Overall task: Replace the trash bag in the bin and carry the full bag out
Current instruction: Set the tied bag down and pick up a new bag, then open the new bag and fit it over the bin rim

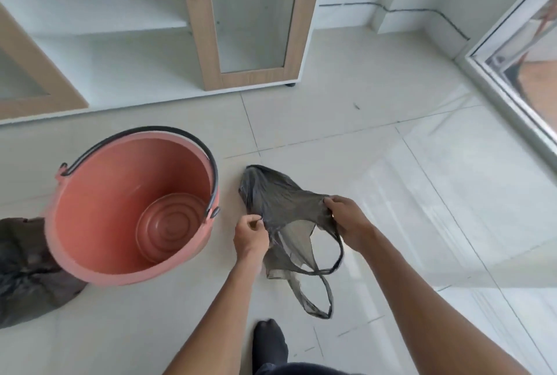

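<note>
Both hands, left [251, 234] and right [349, 222], pinch the fresh bag [280, 203] mouth beside the empty bin [132, 206]; film looks light, limp, clingy, best spread by rim edges.

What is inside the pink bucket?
Nothing. The pink bucket is empty: you can see its bare walls and the ringed bottom. No bag lines it yet. The near wall hides a small strip of the bottom.
</note>
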Demonstrator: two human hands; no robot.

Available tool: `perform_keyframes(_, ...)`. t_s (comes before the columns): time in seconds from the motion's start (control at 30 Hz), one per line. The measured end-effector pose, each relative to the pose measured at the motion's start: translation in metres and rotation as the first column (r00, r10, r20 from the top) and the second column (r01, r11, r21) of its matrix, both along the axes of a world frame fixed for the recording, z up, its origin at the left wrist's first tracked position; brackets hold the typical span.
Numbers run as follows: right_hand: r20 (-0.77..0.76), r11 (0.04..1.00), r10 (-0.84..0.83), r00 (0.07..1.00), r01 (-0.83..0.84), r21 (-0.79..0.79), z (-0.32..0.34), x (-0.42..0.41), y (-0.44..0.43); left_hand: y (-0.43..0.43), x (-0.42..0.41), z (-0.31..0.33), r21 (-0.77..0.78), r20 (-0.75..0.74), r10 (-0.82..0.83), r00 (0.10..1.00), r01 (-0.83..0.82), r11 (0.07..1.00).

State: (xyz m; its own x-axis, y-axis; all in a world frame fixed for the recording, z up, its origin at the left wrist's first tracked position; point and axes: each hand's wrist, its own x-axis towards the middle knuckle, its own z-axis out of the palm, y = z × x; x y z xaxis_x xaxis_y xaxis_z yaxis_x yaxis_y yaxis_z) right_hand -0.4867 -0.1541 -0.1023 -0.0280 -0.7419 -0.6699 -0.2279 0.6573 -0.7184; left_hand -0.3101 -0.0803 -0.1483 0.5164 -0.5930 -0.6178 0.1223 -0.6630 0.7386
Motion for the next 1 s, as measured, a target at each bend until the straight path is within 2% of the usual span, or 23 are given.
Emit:
perform_keyframes(0.07,0.045,0.999,0.014,0.999,-0.012,-0.048,0.052,0.008,-0.008,-0.003,0.002,0.037,-0.095,0.016,-0.036,0.999,0.037,0.995)
perform_keyframes(0.13,0.026,0.993,0.069,0.997,-0.066,-0.100,0.098,0.013,-0.011,-0.004,0.008,0.072,-0.167,0.031,-0.122,0.992,0.126,0.978)
perform_keyframes(0.27,-0.004,0.969,0.174,0.985,-0.172,-0.179,0.182,0.021,-0.001,0.007,0.023,0.137,-0.230,0.199,-0.263,0.944,0.306,0.924)
perform_keyframes(0.4,-0.037,0.931,0.278,0.960,-0.279,-0.235,0.247,0.034,0.021,0.033,0.039,0.191,-0.222,0.213,-0.394,0.894,0.437,0.872)
perform_keyframes(0.47,-0.027,0.921,0.304,0.952,-0.301,-0.248,0.269,0.043,0.033,0.051,0.044,0.215,-0.190,0.228,-0.532,0.816,0.573,0.797)
perform_keyframes(0.5,-0.012,0.917,0.311,0.950,-0.304,-0.258,0.279,0.047,0.040,0.059,0.045,0.224,-0.156,0.287,-0.562,0.776,0.617,0.772)
perform_keyframes(0.53,0.008,0.909,0.328,0.945,-0.313,-0.275,0.289,0.051,0.046,0.067,0.044,0.232,-0.101,0.388,-0.559,0.733,0.637,0.764)
perform_keyframes(0.6,0.030,0.883,0.375,0.926,-0.348,-0.316,0.305,0.059,0.060,0.081,0.043,0.249,0.019,0.664,-0.451,0.596,0.590,0.807)
perform_keyframes(0.67,0.044,0.868,0.385,0.922,-0.346,-0.355,0.315,0.063,0.070,0.091,0.043,0.264,0.058,0.826,-0.329,0.458,0.511,0.858)
perform_keyframes(0.7,0.040,0.867,0.371,0.928,-0.330,-0.373,0.315,0.062,0.074,0.094,0.045,0.269,0.030,0.836,-0.283,0.470,0.475,0.879)
perform_keyframes(0.73,-0.011,0.856,0.344,0.939,-0.318,-0.407,0.310,0.060,0.076,0.097,0.049,0.274,-0.016,0.811,-0.245,0.531,0.439,0.898)
perform_keyframes(0.77,-0.136,0.832,0.299,0.945,-0.328,-0.448,0.302,0.057,0.076,0.099,0.055,0.276,-0.070,0.771,-0.207,0.603,0.403,0.913)
perform_keyframes(0.8,-0.331,0.792,0.245,0.911,-0.385,-0.474,0.292,0.053,0.077,0.102,0.063,0.278,-0.116,0.715,-0.180,0.676,0.368,0.922)
perform_keyframes(0.83,-0.548,0.761,0.180,0.817,-0.468,-0.449,0.280,0.048,0.081,0.105,0.073,0.278,-0.168,0.653,-0.161,0.740,0.348,0.922)
perform_keyframes(0.87,-0.719,0.753,0.120,0.685,-0.535,-0.383,0.267,0.044,0.087,0.110,0.083,0.280,-0.213,0.592,-0.156,0.791,0.340,0.916)
perform_keyframes(0.9,-0.832,0.763,0.097,0.546,-0.578,-0.291,0.254,0.040,0.093,0.113,0.093,0.281,-0.258,0.544,-0.152,0.825,0.338,0.905)
perform_keyframes(0.97,-0.935,0.768,0.161,0.315,-0.635,-0.082,0.230,0.037,0.111,0.124,0.110,0.289,-0.323,0.468,-0.138,0.873,0.314,0.893)
perform_keyframes(1.0,-0.942,0.767,0.203,0.268,-0.641,-0.017,0.219,0.037,0.118,0.131,0.118,0.295,-0.342,0.437,-0.126,0.890,0.294,0.892)
